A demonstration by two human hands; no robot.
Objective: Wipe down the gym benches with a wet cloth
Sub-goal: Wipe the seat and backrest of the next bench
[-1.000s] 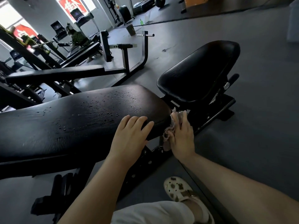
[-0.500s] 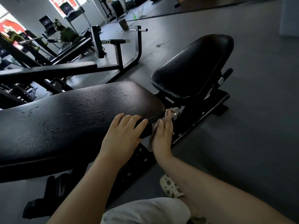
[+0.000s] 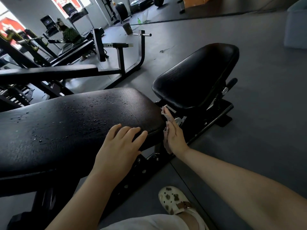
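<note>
Head view: the right hand [image 3: 174, 136], fingers straight, has slid the wet cloth [image 3: 166, 113] further along the back pad's [image 3: 74, 123] end edge; left hand [image 3: 119, 146] still rests flat, bracing. Edge wiping is progressing.

Grey floor [image 3: 249, 146] runs across the room, with a scuff mark [image 3: 164, 50] on it. A white clog [image 3: 174, 200] with brown charms stands on the floor at the bottom, beside a pale trouser leg [image 3: 146, 221]. Far left, a seated person in a green checked top [image 3: 70, 36] is near black machine frames [image 3: 25, 52]. A black U-shaped steel frame [image 3: 141, 52] carries a chrome peg [image 3: 144, 34]. Behind it stand a brown bin [image 3: 127, 28] and a green bottle [image 3: 139, 21]. Red posters [image 3: 10, 27] show at the bright windows. An orange box [image 3: 197, 1] sits at the top, a pale grey block [image 3: 295, 27] at the right edge.
</note>
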